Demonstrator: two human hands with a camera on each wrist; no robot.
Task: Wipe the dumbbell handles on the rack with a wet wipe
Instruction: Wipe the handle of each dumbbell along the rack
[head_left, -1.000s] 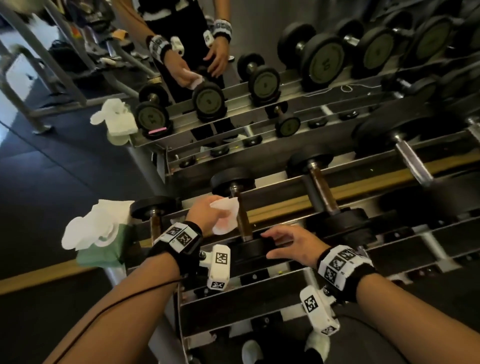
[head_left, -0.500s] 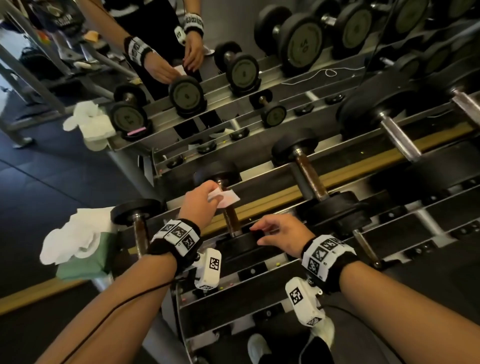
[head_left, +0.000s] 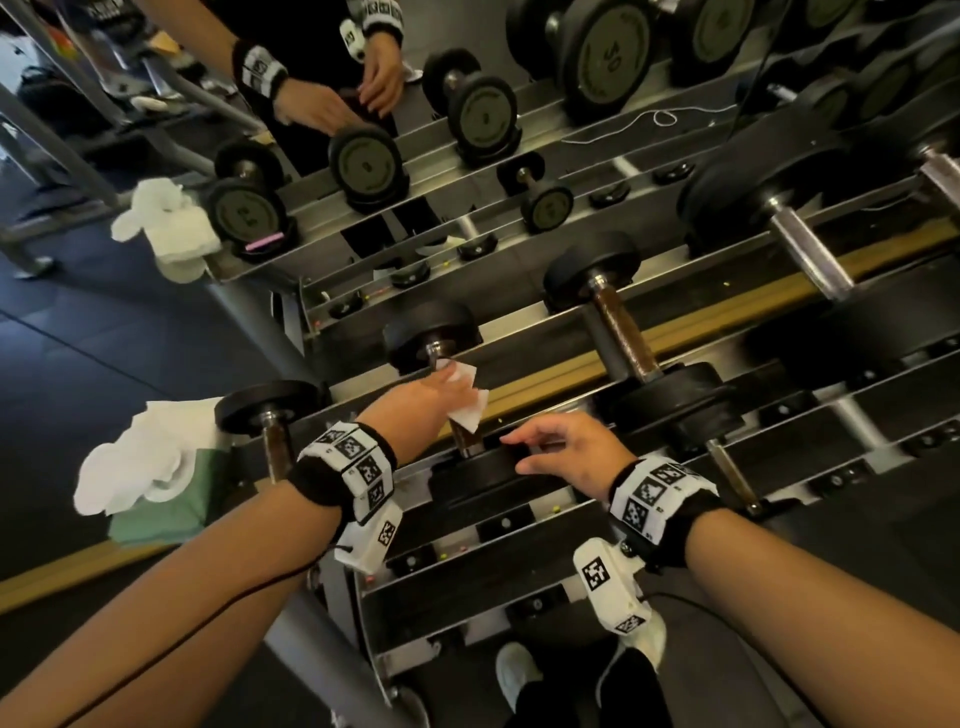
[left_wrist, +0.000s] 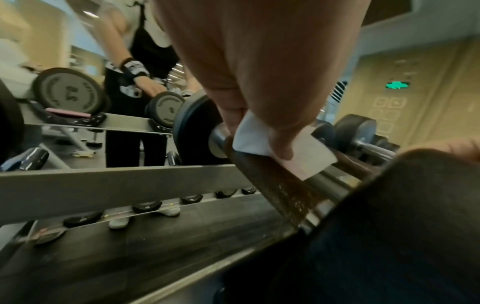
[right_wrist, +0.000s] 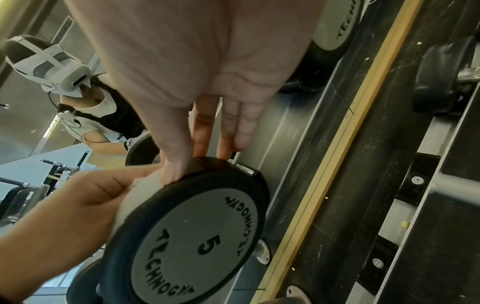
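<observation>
Head view: from above, facing forward and down over both forearms onto the rack (head_left: 519, 525) and the mirror behind it. Left wrist view: close along the left hand (left_wrist: 259, 72) at the handle (left_wrist: 275, 185). Right wrist view: close along the right hand (right_wrist: 207, 72); all three share the dumbbell (right_wrist: 192, 236).

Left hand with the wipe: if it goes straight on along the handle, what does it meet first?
Probably the far weight head of the same dumbbell. The left hand holds the wet wipe on the handle, close to that end.
</observation>
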